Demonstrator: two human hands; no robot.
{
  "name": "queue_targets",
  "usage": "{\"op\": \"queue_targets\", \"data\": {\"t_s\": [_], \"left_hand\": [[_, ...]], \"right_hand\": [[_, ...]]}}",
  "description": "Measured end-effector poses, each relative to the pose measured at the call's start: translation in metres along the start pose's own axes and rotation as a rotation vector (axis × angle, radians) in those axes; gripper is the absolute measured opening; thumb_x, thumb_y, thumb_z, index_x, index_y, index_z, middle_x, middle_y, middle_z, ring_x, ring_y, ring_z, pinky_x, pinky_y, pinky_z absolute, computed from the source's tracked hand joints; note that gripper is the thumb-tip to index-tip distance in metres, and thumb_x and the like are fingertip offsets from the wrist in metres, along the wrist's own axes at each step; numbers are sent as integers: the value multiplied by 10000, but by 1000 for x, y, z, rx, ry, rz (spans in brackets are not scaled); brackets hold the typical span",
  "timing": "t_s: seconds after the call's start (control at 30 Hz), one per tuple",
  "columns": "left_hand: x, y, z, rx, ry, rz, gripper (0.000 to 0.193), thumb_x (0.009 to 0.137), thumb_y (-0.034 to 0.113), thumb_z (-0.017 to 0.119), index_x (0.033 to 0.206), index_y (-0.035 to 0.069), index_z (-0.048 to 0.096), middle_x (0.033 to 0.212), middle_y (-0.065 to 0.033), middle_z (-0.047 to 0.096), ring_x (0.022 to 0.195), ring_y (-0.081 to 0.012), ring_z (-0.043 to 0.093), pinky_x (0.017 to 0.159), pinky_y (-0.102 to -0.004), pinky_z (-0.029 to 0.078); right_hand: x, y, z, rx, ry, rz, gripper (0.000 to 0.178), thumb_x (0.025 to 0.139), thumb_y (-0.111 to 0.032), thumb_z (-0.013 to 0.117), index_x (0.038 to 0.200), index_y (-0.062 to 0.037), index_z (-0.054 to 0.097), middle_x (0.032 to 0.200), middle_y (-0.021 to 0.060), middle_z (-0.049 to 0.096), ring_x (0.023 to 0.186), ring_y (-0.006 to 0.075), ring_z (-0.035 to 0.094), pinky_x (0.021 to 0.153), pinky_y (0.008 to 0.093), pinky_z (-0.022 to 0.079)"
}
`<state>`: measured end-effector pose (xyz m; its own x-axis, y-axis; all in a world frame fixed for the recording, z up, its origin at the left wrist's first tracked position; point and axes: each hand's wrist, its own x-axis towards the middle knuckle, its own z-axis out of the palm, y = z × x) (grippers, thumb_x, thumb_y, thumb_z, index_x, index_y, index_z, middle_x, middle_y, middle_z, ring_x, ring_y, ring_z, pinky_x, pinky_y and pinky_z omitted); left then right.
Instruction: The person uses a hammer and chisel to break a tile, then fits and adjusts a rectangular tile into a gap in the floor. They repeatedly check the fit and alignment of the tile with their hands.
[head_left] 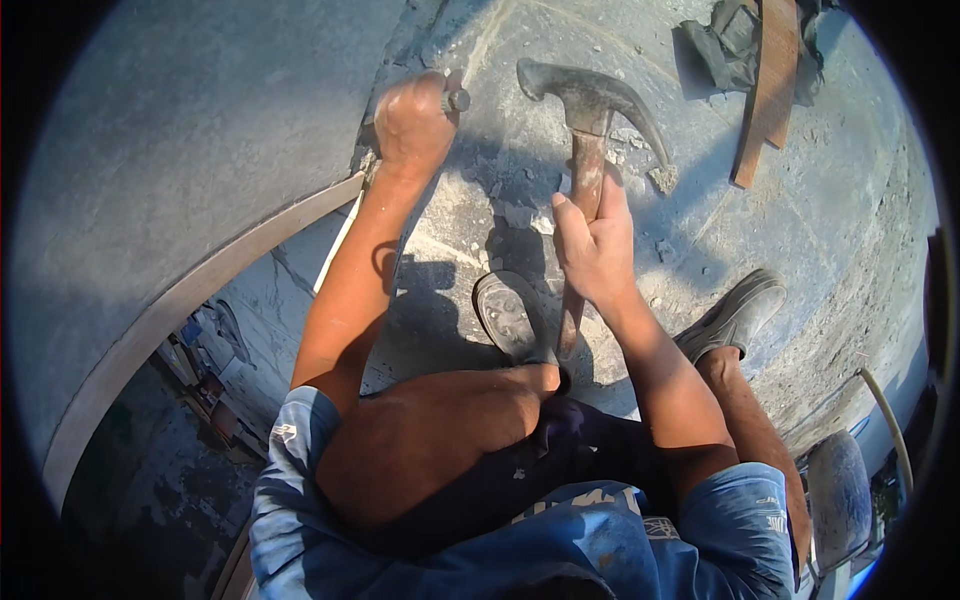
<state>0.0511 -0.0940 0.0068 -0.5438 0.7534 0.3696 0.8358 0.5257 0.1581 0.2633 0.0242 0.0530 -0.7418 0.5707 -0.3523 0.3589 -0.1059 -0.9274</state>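
Observation:
My left hand [412, 128] is closed in a fist around a chisel [458, 101], near the base of the grey wall. Only the chisel's round metal butt pokes out past my fingers; its tip is hidden. In my right hand [600, 243] is a claw hammer [588, 150], gripped midway along its worn wooden handle. The grey steel head points away from me, apart from the chisel, with its claw curving to the right. Broken bits of plaster or concrete [520, 215] lie on the floor beneath the hammer.
The grey wall [180, 130] stands at left, with a pale wooden strip [200, 255] along its edge. Wooden boards [770, 90] and dark crumpled material [725, 45] lie at far right. My shoes [512, 315] are on the dusty floor. A chair [838, 500] stands lower right.

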Motion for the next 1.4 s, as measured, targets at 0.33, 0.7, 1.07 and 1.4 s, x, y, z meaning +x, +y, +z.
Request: {"op": "queue_targets", "data": {"t_s": [0.33,0.7,1.07,1.4], "left_hand": [[-22,18,0,-50,-82,83,198,850,180,729,736,67,613,720,-114,657,693,-304,640,675,-417,474],[-40,-9,-2,39,-108,25,87,749,56,723,753,97,646,756,-85,678,722,-261,651,660,-383,452],[-38,-5,1,2,-51,-83,76,749,25,681,790,80,648,759,-99,673,742,-291,652,677,-412,462],[-94,66,16,-367,-590,-474,284,889,121,667,1040,-43,490,933,-277,604,880,-462,634,767,-500,530]], "right_hand": [[34,-21,-50,424,143,7,282,952,-60,560,1210,-7,460,665,-8,507,463,52,448,405,223,344],[27,-47,-35,510,82,1,312,963,-49,554,1250,-11,440,653,-6,498,465,48,448,401,214,351],[-20,31,16,-18,-123,-41,377,910,-99,594,1264,-10,501,874,64,579,792,162,545,726,309,469],[51,67,-93,75,-27,201,158,927,-83,506,1079,-45,489,641,21,510,420,110,469,394,263,393]]}}
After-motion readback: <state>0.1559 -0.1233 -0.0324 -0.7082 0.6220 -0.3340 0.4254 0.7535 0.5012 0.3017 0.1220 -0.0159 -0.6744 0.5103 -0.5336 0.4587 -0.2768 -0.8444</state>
